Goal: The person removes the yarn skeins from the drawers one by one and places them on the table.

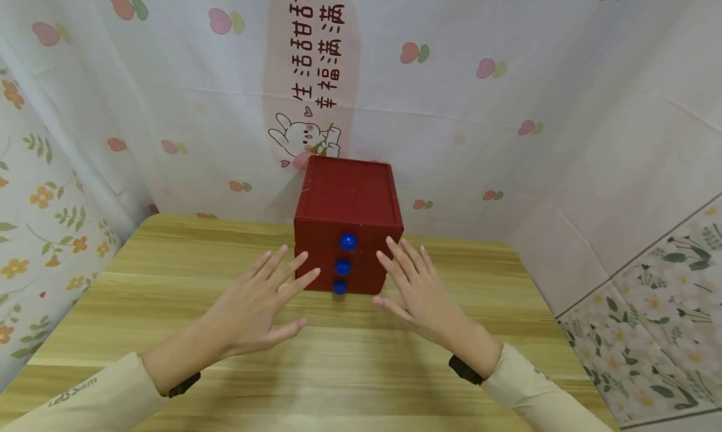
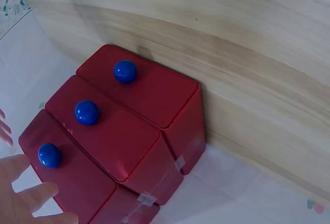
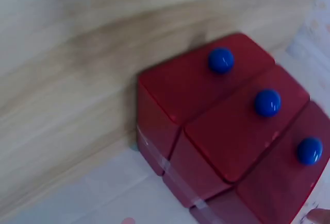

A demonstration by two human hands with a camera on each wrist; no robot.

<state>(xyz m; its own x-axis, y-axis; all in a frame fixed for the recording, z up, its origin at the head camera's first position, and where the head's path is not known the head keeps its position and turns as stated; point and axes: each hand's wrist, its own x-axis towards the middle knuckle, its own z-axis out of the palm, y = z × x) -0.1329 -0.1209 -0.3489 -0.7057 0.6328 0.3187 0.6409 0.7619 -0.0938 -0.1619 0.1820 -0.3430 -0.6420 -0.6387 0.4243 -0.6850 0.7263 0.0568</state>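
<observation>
A red three-tier drawer box (image 1: 351, 190) stands on the table against the back curtain. Down its front runs a column of round blue knobs: a top knob (image 1: 348, 242), a middle knob (image 1: 342, 267) and a bottom knob (image 1: 340, 287). My left hand (image 1: 254, 310) is held in front of the box's left side, fingers spread and nothing in it. On the other side my right hand (image 1: 423, 291) hovers with spread fingers, also holding nothing. In the left wrist view, fingers (image 2: 36, 195) show at the lower left. Clear tape (image 3: 180, 180) crosses the box's side seams in the right wrist view.
The wood-grain table (image 1: 338, 363) extends around the box. A white printed curtain (image 1: 451, 137) hangs right behind it. Floral cloth (image 1: 45, 200) closes the left side, and a panel with flowers (image 1: 665, 344) the right.
</observation>
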